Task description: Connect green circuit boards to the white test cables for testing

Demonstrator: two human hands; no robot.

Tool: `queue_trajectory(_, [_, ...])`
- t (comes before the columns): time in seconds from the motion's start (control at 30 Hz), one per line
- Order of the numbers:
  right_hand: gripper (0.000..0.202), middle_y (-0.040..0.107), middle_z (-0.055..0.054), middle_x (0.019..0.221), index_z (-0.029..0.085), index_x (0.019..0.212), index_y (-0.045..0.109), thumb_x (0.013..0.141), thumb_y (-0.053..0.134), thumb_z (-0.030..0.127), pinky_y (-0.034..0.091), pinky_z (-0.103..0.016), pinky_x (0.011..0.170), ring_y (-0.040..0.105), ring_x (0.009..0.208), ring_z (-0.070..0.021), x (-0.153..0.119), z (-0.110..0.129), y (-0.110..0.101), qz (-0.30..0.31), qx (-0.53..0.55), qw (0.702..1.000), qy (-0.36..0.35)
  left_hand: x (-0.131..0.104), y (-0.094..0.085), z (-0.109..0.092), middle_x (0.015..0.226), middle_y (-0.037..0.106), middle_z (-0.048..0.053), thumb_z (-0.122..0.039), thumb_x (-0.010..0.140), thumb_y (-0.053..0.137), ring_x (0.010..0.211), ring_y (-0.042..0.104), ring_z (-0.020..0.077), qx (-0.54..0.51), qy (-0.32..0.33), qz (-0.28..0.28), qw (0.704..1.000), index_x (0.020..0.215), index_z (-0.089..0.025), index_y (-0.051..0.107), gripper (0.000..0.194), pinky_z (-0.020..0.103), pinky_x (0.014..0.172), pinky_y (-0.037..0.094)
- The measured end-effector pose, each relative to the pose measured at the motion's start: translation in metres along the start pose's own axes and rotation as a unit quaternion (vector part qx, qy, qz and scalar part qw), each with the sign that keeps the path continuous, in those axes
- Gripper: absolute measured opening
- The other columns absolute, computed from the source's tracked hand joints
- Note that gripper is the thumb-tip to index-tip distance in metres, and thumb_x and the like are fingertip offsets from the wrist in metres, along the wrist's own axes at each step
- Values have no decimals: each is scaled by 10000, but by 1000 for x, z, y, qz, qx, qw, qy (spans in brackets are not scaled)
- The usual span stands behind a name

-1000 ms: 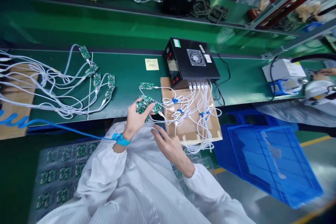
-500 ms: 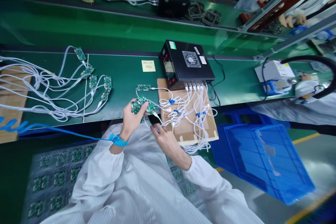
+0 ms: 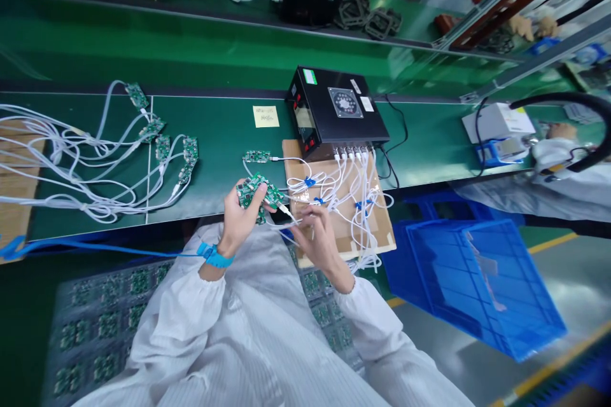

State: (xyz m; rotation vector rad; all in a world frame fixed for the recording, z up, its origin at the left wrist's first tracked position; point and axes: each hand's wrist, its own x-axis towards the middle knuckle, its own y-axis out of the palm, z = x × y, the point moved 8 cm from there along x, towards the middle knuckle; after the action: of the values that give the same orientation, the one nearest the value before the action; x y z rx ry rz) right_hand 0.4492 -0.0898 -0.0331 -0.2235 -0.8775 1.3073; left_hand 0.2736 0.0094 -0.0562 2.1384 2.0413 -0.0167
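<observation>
My left hand (image 3: pixel 237 219), with a blue wrist strap (image 3: pixel 217 257) round the wrist, is closed on several small green circuit boards (image 3: pixel 255 187), thumb on top. White cables lead off from these boards. To the right, my right hand (image 3: pixel 321 240) has its fingers pinched on a white cable (image 3: pixel 281 227) beside the boards. Another circuit board (image 3: pixel 258 157) lies on the green bench behind my left hand, with a white plug in its right end. White cables run from a black box (image 3: pixel 317 98) with a fan grille, over a cardboard sheet (image 3: pixel 344 229).
Left on the bench (image 3: pixel 224 121) lie more wired boards (image 3: pixel 189 151) and tangled white cables (image 3: pixel 95 187). A yellow note (image 3: pixel 265 116) sits near the black box. A blue crate (image 3: pixel 482 286) stands at right. Trays of boards (image 3: pixel 109 318) lie below my lap's sides. A co-worker's sleeve (image 3: pixel 556 156) shows far right.
My right hand has moved up and to the right from beside the boards, and its fingers now pinch a cable. My left hand keeps hold of the boards. The view has shifted slightly.
</observation>
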Motion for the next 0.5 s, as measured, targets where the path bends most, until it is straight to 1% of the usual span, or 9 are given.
queue_trajectory(0.07, [196,669,-87,1075,235,1034,510,956,681,289,576,-371,882,694,1020,-205,11,-8,1,15,70,997,31,-3,1,-6,685,680,-7,-564,860,756,579,665,140,6,20,-7,1000,851,-205,591,395,234,567,547])
queue_trajectory(0.13, [235,702,-63,1004,230,1092,496,966,665,336,584,-344,829,715,924,-186,19,-18,6,69,122,986,85,-4,0,-9,696,672,-10,-557,853,767,610,664,131,10,35,-18,999,828,-204,588,397,226,596,553])
queue_trajectory(0.2, [278,715,-52,980,215,1112,546,951,682,397,582,-331,815,713,874,-173,23,-25,10,139,157,969,134,-3,-1,-8,686,664,-16,-562,849,769,601,661,131,5,31,-24,999,835,-207,587,400,228,596,556])
queue_trajectory(0.27, [348,716,-43,980,204,1114,615,897,750,440,573,-329,835,700,879,-168,26,-26,10,195,190,950,151,-2,-2,-3,678,670,-16,-577,856,756,571,662,137,-6,11,-24,1000,864,-210,588,404,235,571,557])
queue_trajectory(0.33, [381,717,-43,1006,202,1154,665,885,764,452,563,-331,861,690,910,-166,28,-28,4,220,219,937,162,-1,-5,1,692,687,-11,-583,858,750,545,664,140,-14,-2,-29,999,885,-211,585,407,233,534,545])
queue_trajectory(0.37, [366,717,-42,999,204,1167,682,911,733,460,561,-330,857,688,905,-164,29,-32,-1,214,227,934,175,-1,-6,3,695,691,-10,-584,858,750,533,663,140,-17,-5,-33,999,891,-212,582,409,230,515,536])
queue_trajectory(0.4, [338,717,-40,977,206,1154,701,944,687,470,560,-327,841,686,884,-160,30,-38,-8,194,232,934,193,-1,-8,3,689,689,-11,-584,859,749,526,661,140,-17,-5,-36,999,891,-213,578,409,228,503,530])
queue_trajectory(0.43, [318,712,-34,936,205,1117,720,972,642,477,557,-320,815,681,847,-155,31,-44,-16,161,234,936,210,-1,-9,3,686,688,-11,-583,861,747,527,662,140,-17,-1,-39,999,888,-212,575,409,226,501,529])
queue_trajectory(0.5, [318,656,0,790,204,1027,738,996,598,487,540,-300,748,645,742,-139,31,-57,-35,73,241,938,240,-2,-9,2,737,713,9,-580,869,740,546,664,135,-19,5,-39,999,893,-207,576,408,228,515,540])
